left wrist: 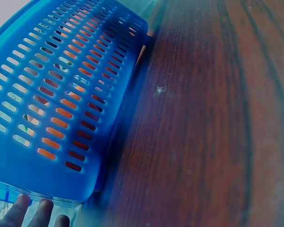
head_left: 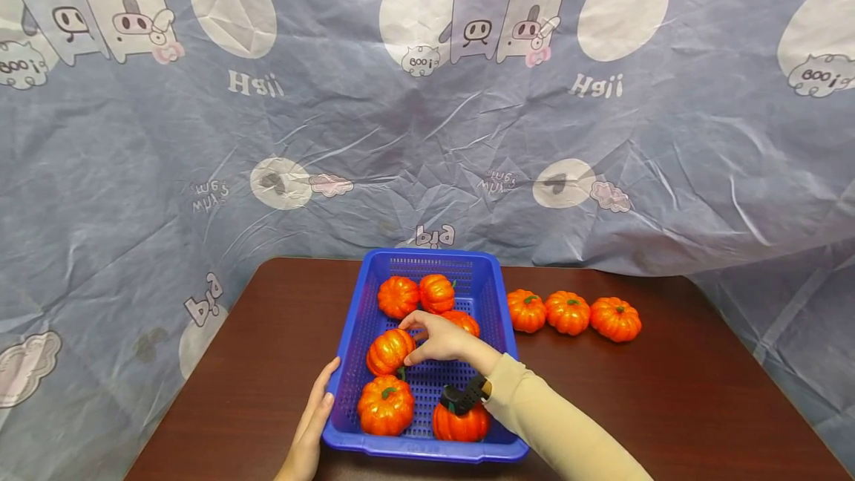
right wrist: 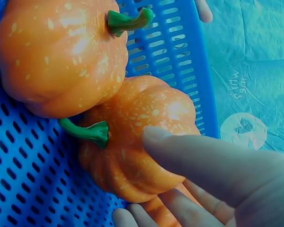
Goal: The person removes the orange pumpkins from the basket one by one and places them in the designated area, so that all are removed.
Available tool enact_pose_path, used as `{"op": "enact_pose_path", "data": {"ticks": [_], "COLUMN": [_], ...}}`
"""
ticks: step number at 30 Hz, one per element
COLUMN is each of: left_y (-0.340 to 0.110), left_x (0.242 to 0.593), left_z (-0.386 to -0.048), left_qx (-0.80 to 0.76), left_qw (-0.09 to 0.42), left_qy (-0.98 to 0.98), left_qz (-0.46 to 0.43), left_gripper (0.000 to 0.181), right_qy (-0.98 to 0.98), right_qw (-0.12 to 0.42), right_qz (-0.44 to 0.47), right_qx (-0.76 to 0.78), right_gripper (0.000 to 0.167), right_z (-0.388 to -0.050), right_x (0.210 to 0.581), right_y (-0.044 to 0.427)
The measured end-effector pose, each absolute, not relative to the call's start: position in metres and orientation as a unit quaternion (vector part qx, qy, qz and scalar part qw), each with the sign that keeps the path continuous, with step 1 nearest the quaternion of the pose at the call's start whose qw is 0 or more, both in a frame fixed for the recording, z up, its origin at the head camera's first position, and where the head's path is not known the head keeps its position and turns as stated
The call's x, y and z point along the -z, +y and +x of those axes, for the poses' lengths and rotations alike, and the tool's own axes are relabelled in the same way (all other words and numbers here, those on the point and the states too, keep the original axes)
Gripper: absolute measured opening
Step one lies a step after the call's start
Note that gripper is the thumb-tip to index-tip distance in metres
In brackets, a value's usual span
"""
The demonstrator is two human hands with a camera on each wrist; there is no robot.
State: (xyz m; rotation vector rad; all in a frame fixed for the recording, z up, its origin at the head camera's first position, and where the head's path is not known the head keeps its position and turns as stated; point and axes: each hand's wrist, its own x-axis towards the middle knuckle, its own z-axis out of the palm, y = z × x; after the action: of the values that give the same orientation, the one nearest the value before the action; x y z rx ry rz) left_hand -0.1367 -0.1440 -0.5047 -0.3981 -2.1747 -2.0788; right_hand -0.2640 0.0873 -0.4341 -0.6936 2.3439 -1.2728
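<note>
Inside basket [head_left: 427, 447], right hand [head_left: 437, 336] grips pumpkin [head_left: 387, 352]; left hand [head_left: 311, 421], straight-fingered, touches side; tabletop [head_left: 267, 340] spreads leftward.

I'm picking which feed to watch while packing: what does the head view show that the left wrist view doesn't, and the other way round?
Only the head view shows the right hand gripping a pumpkin inside the blue basket, and three more pumpkins in a row on the table, right of the basket.

Only the left wrist view shows the basket's slotted outer side, and a small pale spot on the tabletop.

Both show the basket, the table and part of the left hand.
</note>
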Motion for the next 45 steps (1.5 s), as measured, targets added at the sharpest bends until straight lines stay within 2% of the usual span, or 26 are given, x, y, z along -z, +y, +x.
{"op": "enact_pose_path", "data": {"ticks": [8, 13, 23, 45], "left_y": [-0.144, -0.144, -0.144, -0.144], "left_x": [0.506, 0.506, 0.506, 0.505], "left_z": [-0.137, -0.137, -0.137, -0.136], "left_qx": [0.682, 0.683, 0.686, 0.691], "left_qw": [0.06, 0.061, 0.061, 0.052], "left_qy": [-0.716, -0.716, -0.711, -0.707], "left_qz": [-0.137, -0.136, -0.141, -0.139], "left_gripper": [0.047, 0.047, 0.047, 0.047], "right_qy": [0.855, 0.869, 0.889, 0.87], "right_qw": [0.17, 0.141, 0.111, 0.062], "right_qz": [-0.282, -0.307, -0.288, -0.241], "right_qx": [0.4, 0.36, 0.339, 0.425], "right_gripper": [0.059, 0.05, 0.042, 0.049], "right_z": [-0.265, -0.264, -0.263, -0.26], "right_x": [0.434, 0.435, 0.432, 0.413], "right_y": [0.087, 0.088, 0.088, 0.091]}}
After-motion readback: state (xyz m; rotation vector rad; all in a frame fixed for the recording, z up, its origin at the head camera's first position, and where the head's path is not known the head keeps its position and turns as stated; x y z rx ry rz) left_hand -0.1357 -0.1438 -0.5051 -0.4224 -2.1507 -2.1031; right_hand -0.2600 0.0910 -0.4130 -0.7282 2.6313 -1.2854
